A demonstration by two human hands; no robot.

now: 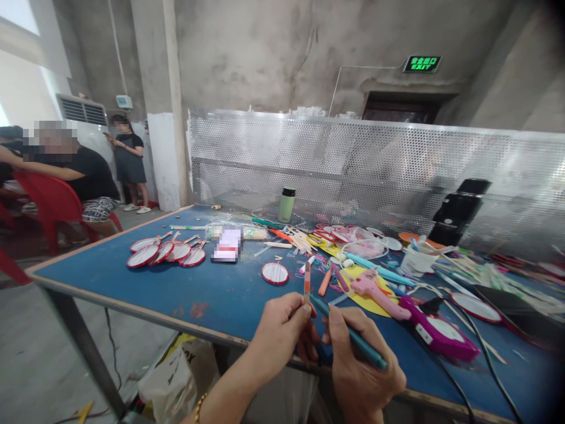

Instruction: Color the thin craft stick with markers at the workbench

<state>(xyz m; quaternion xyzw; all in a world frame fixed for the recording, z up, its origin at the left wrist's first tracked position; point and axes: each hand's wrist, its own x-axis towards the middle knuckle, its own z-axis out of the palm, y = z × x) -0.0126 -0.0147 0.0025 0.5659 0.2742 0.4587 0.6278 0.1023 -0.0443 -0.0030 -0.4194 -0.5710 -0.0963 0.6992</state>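
Note:
My left hand (282, 330) is closed in a pinch on a thin flat stick (306, 281) with an orange band, held upright above the blue table (176, 288). My right hand (359, 365) is closed round a teal pen (353, 338), whose tip points at the base of the stick. Both hands hover at the table's near edge. A round fan with a red rim (275, 272) lies flat just beyond them.
Several red-rimmed round fans (163, 252) lie at the left. A pink glue gun (379, 294), a purple one (439, 333), cables, a white cup (417, 259), sticks and a green flask (286, 205) crowd the right. A perforated metal screen (353, 171) backs the table. People stand and sit at far left.

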